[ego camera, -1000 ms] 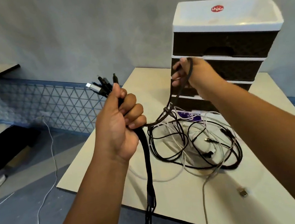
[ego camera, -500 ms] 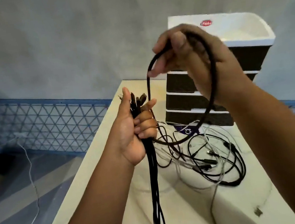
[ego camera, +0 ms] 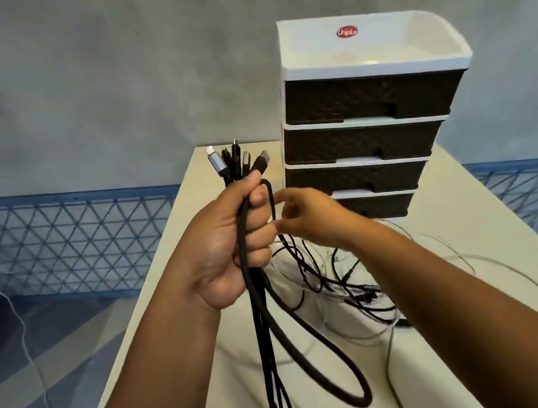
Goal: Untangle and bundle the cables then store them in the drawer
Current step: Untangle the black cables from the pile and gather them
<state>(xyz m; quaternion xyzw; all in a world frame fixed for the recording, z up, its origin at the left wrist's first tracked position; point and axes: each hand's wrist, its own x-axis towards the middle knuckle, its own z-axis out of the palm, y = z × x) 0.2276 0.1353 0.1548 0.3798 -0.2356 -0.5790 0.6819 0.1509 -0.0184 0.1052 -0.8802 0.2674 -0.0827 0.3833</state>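
My left hand (ego camera: pixel 228 242) grips a bundle of black cables (ego camera: pixel 263 333) upright, with several plug ends (ego camera: pixel 238 161) sticking up above the fist and the strands hanging down past the table edge. A thick black cable (ego camera: pixel 316 354) arcs over my left fingers and hangs in a long loop below. My right hand (ego camera: pixel 310 219) pinches this thick cable right beside the left fist. A tangle of black and white cables (ego camera: pixel 349 289) lies on the table behind my hands. The drawer unit (ego camera: pixel 363 131) stands at the back with all its dark drawers closed.
The cream table (ego camera: pixel 468 233) extends right and back. A thin grey cable (ego camera: pixel 390 358) runs toward the front edge. A blue lattice barrier (ego camera: pixel 62 242) lines the grey wall. A white cord (ego camera: pixel 28 352) trails on the floor at left.
My right hand has come down from high up to the left fist, laying the thick cable over it. The cable's loop now hangs low in front.
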